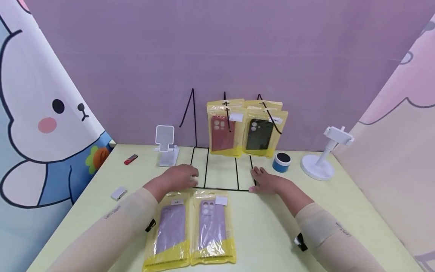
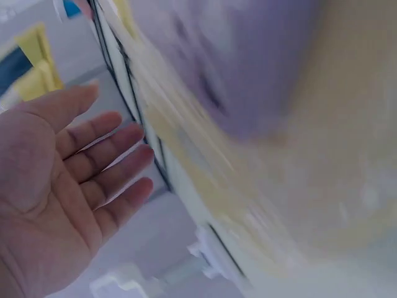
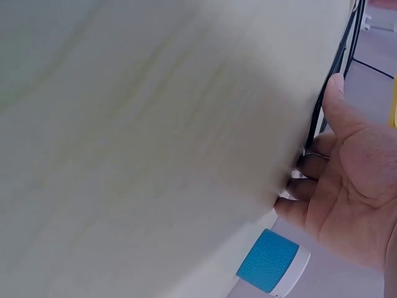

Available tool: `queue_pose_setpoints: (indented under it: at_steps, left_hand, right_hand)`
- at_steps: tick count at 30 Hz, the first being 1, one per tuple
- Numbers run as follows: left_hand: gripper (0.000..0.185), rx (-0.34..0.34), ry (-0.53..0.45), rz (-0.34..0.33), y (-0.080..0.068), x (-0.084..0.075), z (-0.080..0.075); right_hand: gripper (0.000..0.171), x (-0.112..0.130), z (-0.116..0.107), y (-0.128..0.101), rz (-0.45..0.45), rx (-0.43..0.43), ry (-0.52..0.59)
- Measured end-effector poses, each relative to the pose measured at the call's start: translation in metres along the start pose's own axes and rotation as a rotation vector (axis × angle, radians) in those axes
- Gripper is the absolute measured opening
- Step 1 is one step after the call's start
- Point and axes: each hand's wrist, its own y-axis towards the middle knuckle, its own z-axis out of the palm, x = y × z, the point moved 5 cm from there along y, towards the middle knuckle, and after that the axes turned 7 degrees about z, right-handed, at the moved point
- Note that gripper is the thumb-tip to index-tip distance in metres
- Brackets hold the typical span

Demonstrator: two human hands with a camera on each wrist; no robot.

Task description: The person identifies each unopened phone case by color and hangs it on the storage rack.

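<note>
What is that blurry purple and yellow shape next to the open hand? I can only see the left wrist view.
Observer: The head view suggests it is a yellow packet with a purple phone case, lying flat on the table.
Visitor: And those thin black lines by the fingers?
Observer: They belong to a black wire rack. The left hand is at its front left corner.
Visitor: Where is the other hand?
Observer: The right hand is at the rack's front right corner, its fingers touching the wire without a clear grip.
</note>
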Motion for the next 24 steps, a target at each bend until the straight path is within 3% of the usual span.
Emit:
queue_pose_setpoints:
  at_steps: [3,10,17,24]
  left_hand:
    - [0.017,-0.012,0.04,0.022,0.0,-0.02,-0.002]
    - [0.014,0.093,0.105,-0.011,-0.001,-0.044,0.012]
    - [0.008,0.09,0.103,-0.013,0.004,-0.046,0.02]
    - [0.024,0.03,0.053,0.016,0.005,-0.045,0.016]
  right_hand:
    - [0.089,-0.001,0.0,0.001,0.014,0.004,-0.012]
    - [0.091,-0.003,-0.002,0.002,0.025,0.011,-0.037]
    - [0.092,-0.003,-0.003,0.002,0.03,0.002,-0.049]
    - [0.09,-0.004,-0.002,0.001,0.014,-0.01,-0.033]
